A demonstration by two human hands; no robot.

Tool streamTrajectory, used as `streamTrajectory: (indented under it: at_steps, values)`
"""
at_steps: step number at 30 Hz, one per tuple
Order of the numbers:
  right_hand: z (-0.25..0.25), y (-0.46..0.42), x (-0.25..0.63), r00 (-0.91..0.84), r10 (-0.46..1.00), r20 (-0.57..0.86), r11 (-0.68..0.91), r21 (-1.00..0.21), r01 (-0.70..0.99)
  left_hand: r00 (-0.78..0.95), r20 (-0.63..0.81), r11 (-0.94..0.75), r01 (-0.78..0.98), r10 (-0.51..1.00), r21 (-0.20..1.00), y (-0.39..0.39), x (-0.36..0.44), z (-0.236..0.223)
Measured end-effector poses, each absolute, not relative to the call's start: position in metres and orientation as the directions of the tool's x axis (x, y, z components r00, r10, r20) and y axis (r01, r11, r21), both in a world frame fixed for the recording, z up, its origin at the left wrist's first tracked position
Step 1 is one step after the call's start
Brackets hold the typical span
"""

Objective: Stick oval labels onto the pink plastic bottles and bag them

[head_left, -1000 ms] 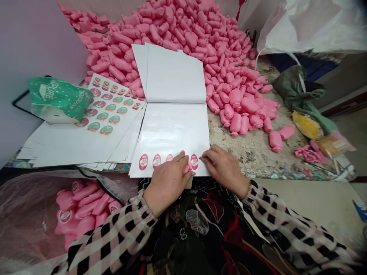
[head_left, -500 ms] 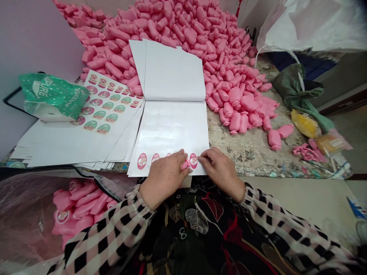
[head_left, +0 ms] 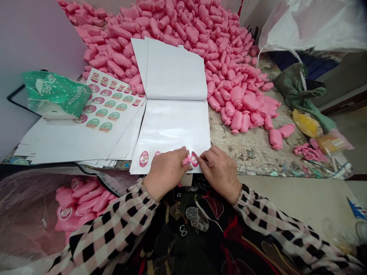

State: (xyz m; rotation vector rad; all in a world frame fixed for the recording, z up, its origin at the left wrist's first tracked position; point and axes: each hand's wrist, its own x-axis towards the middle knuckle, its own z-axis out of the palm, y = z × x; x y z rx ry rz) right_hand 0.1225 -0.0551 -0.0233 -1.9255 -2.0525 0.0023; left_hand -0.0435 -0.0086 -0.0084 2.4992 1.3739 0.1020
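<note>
A white sticker sheet (head_left: pixel 174 126) lies before me, with a row of oval pink stickers along its near edge. My left hand (head_left: pixel 167 168) rests over that edge, its fingers closed round a small pink plastic bottle (head_left: pixel 186 160); most of the bottle is hidden under the hand, and only its end shows. At the right end of the row, my right hand (head_left: pixel 220 168) pinches the right side of an oval sticker (head_left: pixel 194 159) between thumb and forefinger. Another oval sticker (head_left: pixel 143 159) sits at the row's left end. The left hand covers the middle of the row.
A large heap of pink bottles (head_left: pixel 189 30) fills the table's back. More sticker sheets (head_left: pixel 114 99) lie left, under a green plastic bag (head_left: pixel 57 93). Labelled bottles fill a clear bag (head_left: pixel 25 214) below. Two bottles, pink scraps (head_left: pixel 308 151) and a yellow packet (head_left: pixel 306 123) lie right.
My right hand has moved slightly left, its fingertips now on the sticker's edge, which looks lifted. My left hand keeps the bottle beside it. The whole view has shifted a little.
</note>
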Motion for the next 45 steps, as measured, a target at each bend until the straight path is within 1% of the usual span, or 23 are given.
streamTrajectory:
  at_steps: [3, 6, 9, 10, 11, 13, 14, 15, 16, 17, 18, 20, 21, 23, 25, 27, 34, 40, 43, 45]
  values:
    - [-0.022, -0.059, 0.123, -0.003, 0.970, 0.244, 0.080, -0.304, 0.949, 0.544, -0.088, -0.497, 0.812, 0.835, 0.304, -0.007, -0.044, -0.008]
    - [-0.021, -0.063, 0.124, 0.061, 0.966, 0.252, 0.067, -0.472, 0.879, 0.544, -0.119, -0.474, 0.803, 0.831, 0.363, -0.003, -0.048, -0.011]
    - [-0.019, -0.065, 0.129, 0.152, 0.946, 0.287, 0.072, -0.642, 0.763, 0.532, -0.145, -0.432, 0.793, 0.834, 0.430, 0.001, -0.053, -0.016]
    - [-0.018, -0.065, 0.130, 0.181, 0.937, 0.298, 0.079, -0.688, 0.722, 0.530, -0.146, -0.414, 0.781, 0.835, 0.468, 0.002, -0.054, -0.016]
    - [-0.018, -0.065, 0.132, 0.209, 0.931, 0.300, 0.082, -0.728, 0.681, 0.523, -0.137, -0.386, 0.758, 0.841, 0.526, 0.003, -0.056, -0.017]
    - [-0.015, -0.063, 0.135, 0.251, 0.930, 0.267, 0.069, -0.800, 0.596, 0.465, -0.103, -0.266, 0.660, 0.880, 0.703, 0.001, -0.059, -0.014]
    - [-0.013, -0.062, 0.135, 0.262, 0.936, 0.236, 0.055, -0.832, 0.552, 0.410, -0.105, -0.163, 0.568, 0.906, 0.807, -0.001, -0.060, -0.011]
    - [-0.011, -0.061, 0.134, 0.265, 0.943, 0.201, 0.040, -0.860, 0.509, 0.353, -0.133, -0.036, 0.434, 0.926, 0.900, -0.004, -0.060, -0.008]
    - [-0.008, -0.060, 0.132, 0.259, 0.951, 0.168, 0.029, -0.884, 0.466, 0.313, -0.187, 0.104, 0.264, 0.931, 0.959, -0.007, -0.059, -0.005]
    - [-0.006, -0.059, 0.129, 0.244, 0.959, 0.142, 0.026, -0.904, 0.426, 0.301, -0.254, 0.241, 0.081, 0.919, 0.967, -0.010, -0.057, -0.002]
    - [-0.004, -0.059, 0.125, 0.218, 0.968, 0.124, 0.029, -0.919, 0.394, 0.310, -0.311, 0.354, -0.091, 0.898, 0.931, -0.013, -0.055, 0.001]
    - [0.000, -0.059, 0.116, 0.157, 0.981, 0.111, 0.049, -0.935, 0.350, 0.334, -0.376, 0.483, -0.349, 0.865, 0.803, -0.018, -0.050, 0.002]
    - [0.001, -0.059, 0.111, 0.127, 0.986, 0.109, 0.060, -0.939, 0.338, 0.333, -0.393, 0.508, -0.425, 0.857, 0.749, -0.020, -0.047, 0.002]
    - [0.001, -0.058, 0.104, 0.080, 0.991, 0.109, 0.077, -0.941, 0.328, 0.324, -0.410, 0.523, -0.507, 0.852, 0.686, -0.022, -0.042, -0.002]
    - [0.000, -0.058, 0.100, 0.057, 0.993, 0.106, 0.082, -0.942, 0.325, 0.337, -0.414, 0.534, -0.526, 0.846, 0.663, -0.023, -0.039, -0.005]
    - [-0.001, -0.058, 0.099, 0.052, 0.993, 0.105, 0.082, -0.941, 0.328, 0.346, -0.409, 0.536, -0.520, 0.844, 0.665, -0.024, -0.037, -0.007]
    - [-0.002, -0.056, 0.100, 0.072, 0.991, 0.117, 0.085, -0.934, 0.346, 0.372, -0.382, 0.527, -0.475, 0.846, 0.705, -0.026, -0.038, -0.009]
    - [-0.004, -0.054, 0.098, 0.081, 0.994, 0.077, 0.045, -0.939, 0.340, 0.369, -0.367, 0.503, -0.404, 0.854, 0.764, -0.027, -0.036, -0.008]
    - [-0.007, -0.055, 0.098, 0.078, 0.996, 0.050, 0.023, -0.952, 0.305, 0.418, -0.346, 0.514, -0.409, 0.840, 0.754, -0.027, -0.038, -0.006]
    - [-0.008, -0.056, 0.099, 0.077, 0.996, 0.042, 0.015, -0.948, 0.317, 0.484, -0.334, 0.527, -0.343, 0.809, 0.778, -0.028, -0.043, -0.005]
